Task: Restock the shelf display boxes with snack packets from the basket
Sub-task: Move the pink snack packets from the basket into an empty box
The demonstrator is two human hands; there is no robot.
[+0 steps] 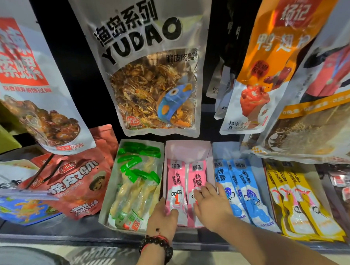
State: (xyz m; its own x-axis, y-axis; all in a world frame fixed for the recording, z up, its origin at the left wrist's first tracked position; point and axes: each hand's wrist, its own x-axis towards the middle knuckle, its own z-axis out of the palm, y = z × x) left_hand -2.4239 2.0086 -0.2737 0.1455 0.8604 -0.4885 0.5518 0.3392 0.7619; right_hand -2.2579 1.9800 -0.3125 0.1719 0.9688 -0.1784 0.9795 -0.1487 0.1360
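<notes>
A pink display box (187,149) stands on the shelf with long pink snack packets (177,181) lying in it side by side. My left hand (163,216) reaches into the box's front left and touches the lower end of the left pink packet, thumb on top. My right hand (210,206) lies with fingers spread flat on the right pink packet (197,177). Whether either hand pinches a packet is not clear. The basket is out of view.
A white box of green-topped packets (132,185) stands left of the pink box; blue packets (241,189) and yellow packets (297,203) lie to the right. Large snack bags (148,73) hang above. Red bags (72,185) lie at the left. The dark shelf edge (94,237) runs along the front.
</notes>
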